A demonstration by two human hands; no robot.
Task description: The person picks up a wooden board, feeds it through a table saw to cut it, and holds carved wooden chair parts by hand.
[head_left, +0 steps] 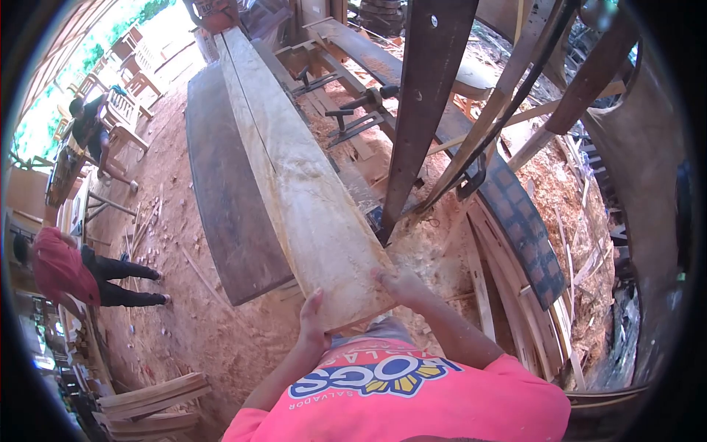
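A long, pale wooden plank (309,199) stretches from my body toward the top of the view, with a dark lengthwise line or crack in its far half. My left hand (314,323) is closed on the left edge of its near end, thumb up along the side. On the right corner of that end, my right hand (401,287) grips with the thumb on the upper face. The fingers under the wood are hidden. To the plank's left lies a broad dark board (232,191), partly covered by the plank.
A tall dark beam (427,96) rises to the right of the plank. Bar clamps (346,121) lie on a wooden frame beyond it. Several curved wood pieces (515,295) are stacked at right. A person in a red shirt (66,269) stands left; another person (92,132) is beside chairs (125,110).
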